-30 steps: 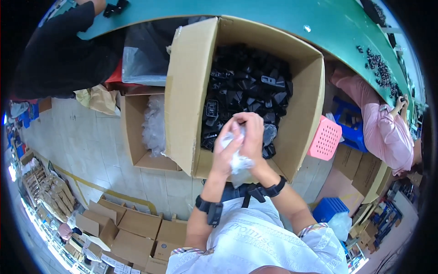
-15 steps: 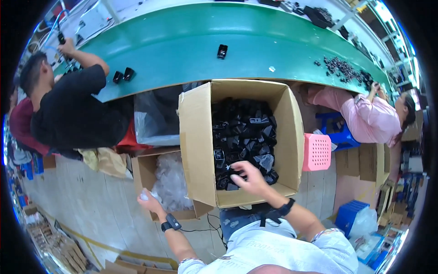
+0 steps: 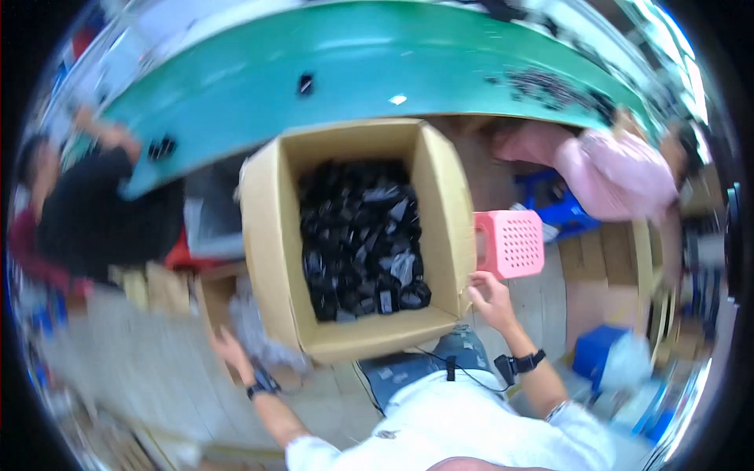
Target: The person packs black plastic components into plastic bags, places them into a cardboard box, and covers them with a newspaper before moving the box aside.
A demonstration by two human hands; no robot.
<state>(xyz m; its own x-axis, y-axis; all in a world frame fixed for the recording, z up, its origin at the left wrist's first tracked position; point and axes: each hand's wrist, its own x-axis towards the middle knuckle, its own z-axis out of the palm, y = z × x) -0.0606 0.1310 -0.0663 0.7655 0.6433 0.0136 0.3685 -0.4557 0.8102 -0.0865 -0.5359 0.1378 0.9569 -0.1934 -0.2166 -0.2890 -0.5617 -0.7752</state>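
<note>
A large open cardboard box point(image 3: 271, 235) stands in front of me, filled with many small black plastic parts point(image 3: 361, 235) and some clear plastic film point(image 3: 403, 268). Beside the box's right wall is my right hand point(image 3: 493, 302), bent fingers and thumb apart near its lower right edge; I see nothing in it. To the left, my left hand point(image 3: 230, 352) is at the near left side of a lower carton point(image 3: 212, 302) holding crumpled clear plastic point(image 3: 263, 334). Blur hides what its fingers do and whether they hold anything. Dark bands circle both wrists.
A long green table point(image 3: 236, 78) runs behind the box, with a black part point(image 3: 305, 84) and a pile of small dark pieces point(image 3: 550, 88) on it. A pink perforated stool point(image 3: 518, 243) stands right of the box. One person works at each side.
My right hand has left the inside of the box and moved right, beyond its wall. My left hand, which held clear plastic, is now blurred. The whole view has swung.
</note>
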